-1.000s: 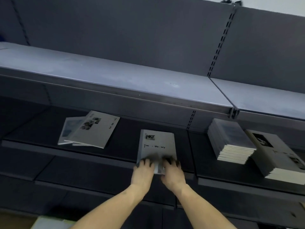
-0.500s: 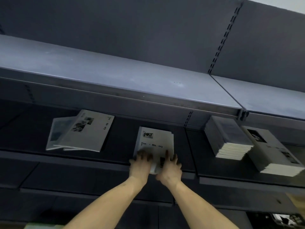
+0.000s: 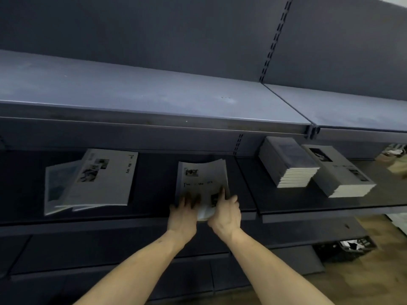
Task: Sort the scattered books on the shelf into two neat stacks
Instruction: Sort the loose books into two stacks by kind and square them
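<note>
Grey book [image 3: 201, 181] w/ "Time Memory"-style title lies at front edge of middle shelf [image 3: 154, 172], near its right end; far edge curls up, a few thin copies under it. Left hand [image 3: 182, 216] grips near-left corner, fingers [image 3: 189, 200] over the cover. Right hand [image 3: 225, 213] pinches near-right corner, one finger stretched up the cover, rest curled round the edge. Both grasping the book, near corner overhangs shelf lip. Toward shelf's left end: loose books [image 3: 92, 181], 2–3 overlapped, skewed, well apart from hands. Next shelf section to the right: dark-cover stack [image 3: 288, 164] and grey-cover stack [image 3: 339, 172], just beside each other, both angled. Upper shelf [image 3: 154, 95] above. Floor at lower right w/ a dark crate [image 3: 345, 246].
</note>
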Demonstrator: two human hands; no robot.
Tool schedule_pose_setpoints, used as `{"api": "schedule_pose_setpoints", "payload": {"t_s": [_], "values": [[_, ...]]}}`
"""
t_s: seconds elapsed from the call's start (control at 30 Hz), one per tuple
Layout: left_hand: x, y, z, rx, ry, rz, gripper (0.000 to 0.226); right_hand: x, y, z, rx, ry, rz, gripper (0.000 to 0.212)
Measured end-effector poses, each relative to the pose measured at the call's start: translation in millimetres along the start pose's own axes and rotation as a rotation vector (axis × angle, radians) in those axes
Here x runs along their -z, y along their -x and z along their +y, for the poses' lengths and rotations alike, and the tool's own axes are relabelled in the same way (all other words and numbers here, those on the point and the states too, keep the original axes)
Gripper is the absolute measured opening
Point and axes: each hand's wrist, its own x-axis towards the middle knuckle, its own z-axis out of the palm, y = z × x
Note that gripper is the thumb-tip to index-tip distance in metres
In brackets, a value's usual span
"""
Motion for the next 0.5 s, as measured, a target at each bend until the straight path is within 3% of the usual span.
{"api": "schedule_pose_setpoints", "payload": {"t_s": [0.2, 0.5], "values": [[18, 6, 23, -0.049, -0.025, 0.121, 0.08, 20, 3, 28, 0.063, 0.014, 0.209, 0.092], [56, 19, 124, 0.032, -0.019, 0.302, 0.086, 62, 3, 124, 0.183, -0.082, 0.433, 0.088]]}}
